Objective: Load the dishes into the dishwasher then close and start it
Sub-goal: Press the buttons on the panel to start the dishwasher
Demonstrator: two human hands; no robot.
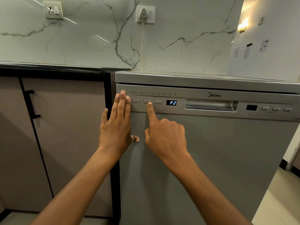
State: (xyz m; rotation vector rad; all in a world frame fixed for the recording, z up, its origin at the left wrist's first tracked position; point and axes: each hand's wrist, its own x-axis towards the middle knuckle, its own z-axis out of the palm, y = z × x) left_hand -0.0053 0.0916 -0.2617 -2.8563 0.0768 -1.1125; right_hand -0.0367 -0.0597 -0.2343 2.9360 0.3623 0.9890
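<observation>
Starting at the left, a taupe cabinet door with a black bar handle (32,104) sits under the black-edged desk (52,66), and just beside it stands the grey stainless-steel dishwasher (203,159), its door shut and no dishes in sight. The left hand (116,120) lies flat against the door's left edge, its fingers (122,101) straight and pressed together, tips reaching the control strip. The right hand (164,132) is curled with only the index extended, its tip on the lower edge of the middle rectangular button (147,101) of three. Further right, the small blue-lit display (171,102) reads P2, then comes the recessed silver door handle (211,106). Loading and closing look finished; programme selection seems under way. Next, I judge, comes confirming the programme, then finding and pressing the start control, possibly among the blurred buttons at far right.
</observation>
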